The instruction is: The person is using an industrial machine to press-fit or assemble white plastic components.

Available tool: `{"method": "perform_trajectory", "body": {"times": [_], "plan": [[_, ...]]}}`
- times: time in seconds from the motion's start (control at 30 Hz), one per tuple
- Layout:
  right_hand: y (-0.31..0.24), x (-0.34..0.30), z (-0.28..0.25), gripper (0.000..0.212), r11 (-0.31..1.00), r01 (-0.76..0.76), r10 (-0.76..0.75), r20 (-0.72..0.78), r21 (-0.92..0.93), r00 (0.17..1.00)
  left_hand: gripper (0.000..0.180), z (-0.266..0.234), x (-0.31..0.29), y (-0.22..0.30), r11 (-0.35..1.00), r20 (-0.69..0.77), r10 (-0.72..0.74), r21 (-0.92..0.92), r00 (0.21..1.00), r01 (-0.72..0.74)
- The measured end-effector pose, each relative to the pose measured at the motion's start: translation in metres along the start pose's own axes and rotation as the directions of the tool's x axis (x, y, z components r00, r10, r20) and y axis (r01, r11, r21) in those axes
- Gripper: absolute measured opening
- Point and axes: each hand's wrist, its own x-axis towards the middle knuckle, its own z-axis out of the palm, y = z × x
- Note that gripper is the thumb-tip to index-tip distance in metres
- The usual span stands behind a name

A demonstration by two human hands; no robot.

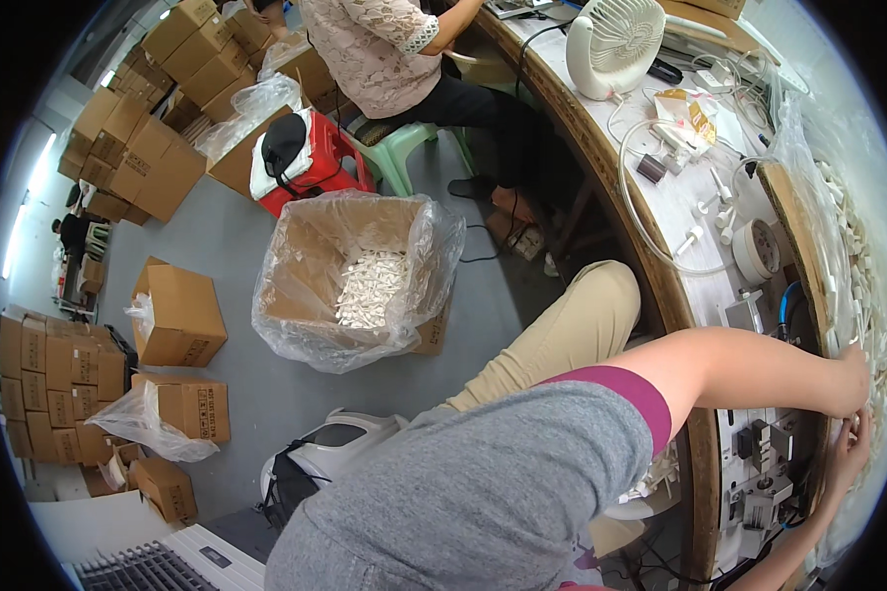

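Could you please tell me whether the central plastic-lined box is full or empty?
Neither: the box is partly filled, with white parts heaped well below its rim.

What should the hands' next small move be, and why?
Probably the left hand should pinch one piece from the heap of white parts, if its fingers are free: it is right beside the heap, with the right hand close by. Whether either already holds a piece, I can't tell.

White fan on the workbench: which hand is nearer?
Left. Both are well away from the white fan, below and right of it in the picture; the left hand is higher, the right hand just beneath, farther.
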Motion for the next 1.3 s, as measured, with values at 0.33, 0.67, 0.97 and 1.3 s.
{"method": "perform_trajectory", "body": {"times": [0.33, 0.67, 0.97, 1.3], "plan": [[-0.003, 0.003, -0.003, 0.041, 0.988, -0.14, 0.137, 0.058, 0.068, 0.989, 0.021, 0.001, -0.019, -0.008, 0.998, -0.198, 0.051, 0.031, 0.979, -0.045], [0.022, 0.018, -0.006, 0.031, 0.998, -0.054, 0.054, -0.006, 0.009, 0.998, 0.019, -0.031, -0.035, -0.009, 0.999, -0.605, -0.023, -0.048, 0.796, -0.007], [-0.041, 0.008, -0.016, 0.048, 0.997, 0.073, -0.073, -0.004, -0.008, 0.997, 0.028, -0.098, -0.149, 0.015, 0.785, -0.488, -0.172, -0.593, 0.856, -0.18], [-0.001, 0.024, -0.006, 0.046, 0.854, 0.227, -0.264, -0.013, -0.469, 0.964, 0.022, -0.078, -0.22, 0.025, 0.608, -0.472, -0.056, -0.715, 0.88, -0.345]]}}
